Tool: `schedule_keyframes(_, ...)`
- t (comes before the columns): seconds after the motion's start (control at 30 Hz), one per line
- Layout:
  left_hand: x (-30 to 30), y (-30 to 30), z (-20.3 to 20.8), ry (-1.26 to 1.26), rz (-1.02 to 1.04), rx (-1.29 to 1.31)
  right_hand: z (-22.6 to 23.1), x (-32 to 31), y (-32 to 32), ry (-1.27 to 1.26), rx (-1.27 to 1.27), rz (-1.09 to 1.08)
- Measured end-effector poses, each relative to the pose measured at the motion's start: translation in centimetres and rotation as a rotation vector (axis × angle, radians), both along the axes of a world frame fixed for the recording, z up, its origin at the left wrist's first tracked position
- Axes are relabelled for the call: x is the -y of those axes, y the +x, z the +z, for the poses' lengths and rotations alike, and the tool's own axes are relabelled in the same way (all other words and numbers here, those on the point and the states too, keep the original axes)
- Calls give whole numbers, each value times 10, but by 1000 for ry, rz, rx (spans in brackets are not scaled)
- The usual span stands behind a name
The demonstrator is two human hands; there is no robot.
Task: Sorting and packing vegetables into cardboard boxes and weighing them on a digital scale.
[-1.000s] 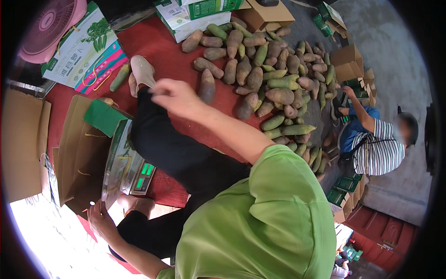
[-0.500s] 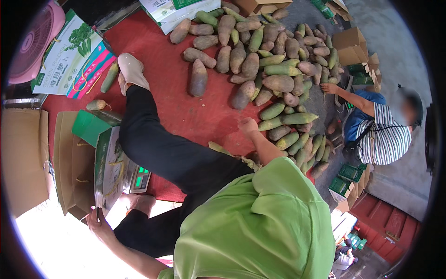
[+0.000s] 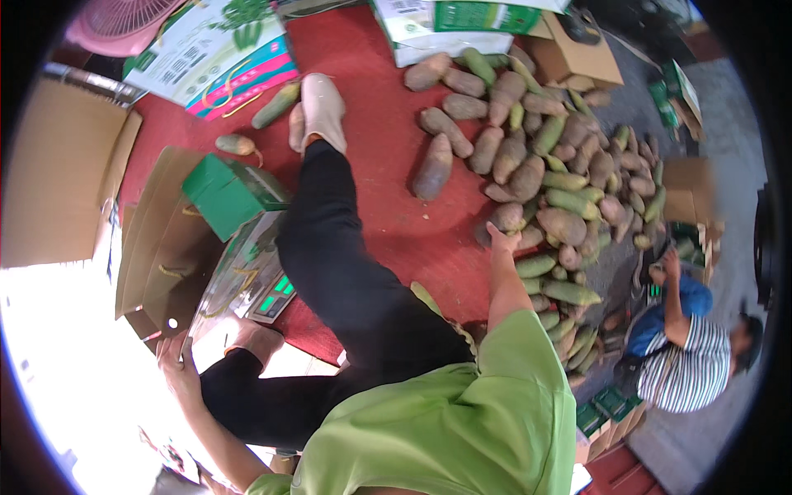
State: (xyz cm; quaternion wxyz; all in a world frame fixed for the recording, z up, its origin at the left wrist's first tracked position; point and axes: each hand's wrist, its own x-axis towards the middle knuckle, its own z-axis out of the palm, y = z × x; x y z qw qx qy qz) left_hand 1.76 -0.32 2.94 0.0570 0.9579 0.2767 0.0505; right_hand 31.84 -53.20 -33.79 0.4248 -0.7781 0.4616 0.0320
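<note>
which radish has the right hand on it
The plump brown radish with the darker left end: the right hand is on it, seemingly on no other.

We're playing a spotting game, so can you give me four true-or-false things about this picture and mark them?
1. The person's bare right hand touches a plump brownish vegetable. True.
2. The person's bare left hand touches that same vegetable. False: it is at the lower edge of an open brown cardboard box.
3. A small rectangular display near the box glows green. True.
4. The person's short-sleeved cloth shirt is red. False: it is light green.
</note>
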Motion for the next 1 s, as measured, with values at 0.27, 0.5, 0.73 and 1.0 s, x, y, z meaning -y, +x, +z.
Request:
schedule_keyframes(0.27,4,9,9,30,-9,-31,8,-12,18,-16,-58,-63)
schedule_keyframes(0.5,5,1,3,40,58,9,20,-25,-12,119,-38,246)
schedule_keyframes(0.73,7,-5,2,96,67,-6,87,-76,8,332,155,786)
schedule_keyframes(1.0,4,-12,1,125,46,-11,309,-240,52,509,530,1249)
